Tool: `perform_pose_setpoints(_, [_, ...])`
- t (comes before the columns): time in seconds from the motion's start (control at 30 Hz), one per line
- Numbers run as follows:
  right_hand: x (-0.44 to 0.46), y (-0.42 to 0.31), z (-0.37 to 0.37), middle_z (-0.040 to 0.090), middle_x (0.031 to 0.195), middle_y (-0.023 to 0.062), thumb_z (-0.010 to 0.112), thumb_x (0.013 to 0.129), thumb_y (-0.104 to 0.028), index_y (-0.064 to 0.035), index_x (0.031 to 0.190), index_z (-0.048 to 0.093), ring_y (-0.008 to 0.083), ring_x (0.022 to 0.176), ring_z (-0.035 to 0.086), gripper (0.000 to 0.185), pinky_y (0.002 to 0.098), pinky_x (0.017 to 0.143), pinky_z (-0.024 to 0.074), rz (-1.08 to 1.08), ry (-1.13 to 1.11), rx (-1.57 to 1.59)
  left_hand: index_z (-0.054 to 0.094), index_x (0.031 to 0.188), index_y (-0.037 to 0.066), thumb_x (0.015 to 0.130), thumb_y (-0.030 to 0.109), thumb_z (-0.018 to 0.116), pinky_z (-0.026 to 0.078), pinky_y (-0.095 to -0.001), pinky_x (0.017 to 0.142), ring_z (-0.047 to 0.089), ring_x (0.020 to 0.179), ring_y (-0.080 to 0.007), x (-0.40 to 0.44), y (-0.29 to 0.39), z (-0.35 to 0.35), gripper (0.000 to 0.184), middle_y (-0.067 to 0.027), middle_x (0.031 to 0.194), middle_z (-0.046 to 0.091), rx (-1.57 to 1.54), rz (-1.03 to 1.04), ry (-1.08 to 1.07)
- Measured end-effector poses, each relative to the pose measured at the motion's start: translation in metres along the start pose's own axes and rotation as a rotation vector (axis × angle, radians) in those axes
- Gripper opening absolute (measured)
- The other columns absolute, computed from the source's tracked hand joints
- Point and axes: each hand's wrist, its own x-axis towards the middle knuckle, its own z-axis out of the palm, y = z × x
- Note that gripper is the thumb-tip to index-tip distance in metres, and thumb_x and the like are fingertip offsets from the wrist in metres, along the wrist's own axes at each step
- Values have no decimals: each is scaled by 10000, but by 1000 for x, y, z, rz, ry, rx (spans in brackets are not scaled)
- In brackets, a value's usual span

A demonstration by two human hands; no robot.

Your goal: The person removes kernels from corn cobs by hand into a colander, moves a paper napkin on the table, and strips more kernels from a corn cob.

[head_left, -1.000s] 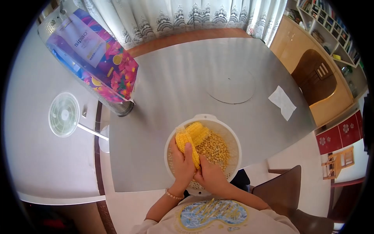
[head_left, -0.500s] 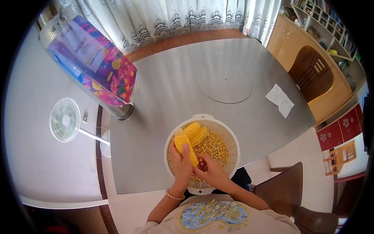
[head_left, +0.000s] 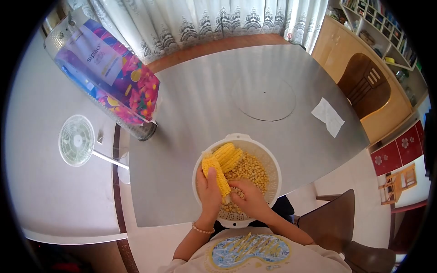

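A white colander (head_left: 277, 175) sits at the table's near edge, with loose corn kernels (head_left: 251, 172) lying in it. Over its left side, my left hand (head_left: 209, 196) is closed around a yellow corn cob (head_left: 213, 164), thumb on top. The cob slants, its lower end pointing towards me. My right hand (head_left: 248, 200) is closed beside that lower end, its fingers curled at the kernels; whatever they pinch is hidden. More yellow corn (head_left: 231, 157) rests in the colander behind the held cob.
The grey table (head_left: 182, 113) carries a crumpled white tissue (head_left: 327, 117) at right. At its left edge stands a mesh bin (head_left: 144, 132) with a colourful bag (head_left: 114, 68). A white fan (head_left: 77, 140) is further left. A brown chair (head_left: 330, 218) stands at my right.
My right hand's fingers have curled in more, and a paler lower end of the held cob now shows. My left hand keeps its hold with the thumb shifted slightly.
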Motion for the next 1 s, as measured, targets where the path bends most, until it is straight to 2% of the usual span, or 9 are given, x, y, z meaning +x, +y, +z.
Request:
perform_pose_setpoints(0.2, [1,-2,-7,565,1018,125,578,895,-250,8,1228,451,179,915,586,440,295,753,499,379,-15,682,501,1110,44,960,345,318,501,-311,753,589,826,-192,2,2,-10,383,-110,942,606,-514,-378,-219])
perform_pose_setpoints(0.33, [1,-14,-16,555,1001,115,525,924,-309,3,1253,417,161,874,594,466,268,751,497,392,-161,725,528,1089,48,958,381,298,509,-315,725,588,824,-176,-1,11,-1,426,-107,963,605,-593,-418,-141])
perform_pose_setpoints(0.4, [0,-17,-15,567,957,96,468,946,-339,16,1191,453,149,813,598,432,268,736,504,568,-212,926,504,1137,36,965,370,332,493,-278,737,576,848,-152,-3,12,0,413,-79,971,596,-599,-399,-106])
perform_pose_setpoints(0.53, [-3,-7,-4,566,929,87,432,956,-372,17,1110,482,139,769,591,422,253,674,498,506,-206,969,500,1147,42,967,367,364,487,-280,761,572,864,-147,-7,2,-12,396,-70,995,591,-580,-483,-198])
perform_pose_setpoints(0.6, [-1,-5,-2,559,930,86,484,938,-356,9,1056,494,133,738,579,384,243,634,476,478,-182,613,495,1151,39,970,347,379,487,-281,759,575,861,-142,-10,4,-10,375,-62,999,589,-427,-433,-197])
perform_pose_setpoints(0.73, [2,-2,0,560,962,90,545,910,-341,3,1038,510,115,789,567,369,236,636,454,515,-142,549,490,1164,30,972,388,345,497,-323,805,592,904,-188,-7,-3,-12,432,-100,1019,597,-406,-385,-219])
perform_pose_setpoints(0.83, [10,-11,5,576,983,84,588,885,-322,4,1031,522,104,860,556,362,253,693,468,349,175,473,469,1203,27,978,376,334,491,-332,825,586,946,-195,-7,1,-13,437,-104,1058,587,-467,-403,-316])
perform_pose_setpoints(0.93, [18,-1,7,581,1013,80,585,887,-309,5,1050,516,104,913,546,361,257,735,477,320,174,757,451,1228,23,985,369,312,484,-334,843,579,965,-195,-16,-1,-6,445,-97,1092,573,-401,-556,-311])
perform_pose_setpoints(1.0, [22,-5,-3,591,990,77,571,896,-285,-5,1094,495,127,892,568,351,264,752,490,524,2,942,451,1206,9,991,328,316,479,-299,816,555,963,-143,-22,3,0,407,-89,1099,558,-393,-541,-319])
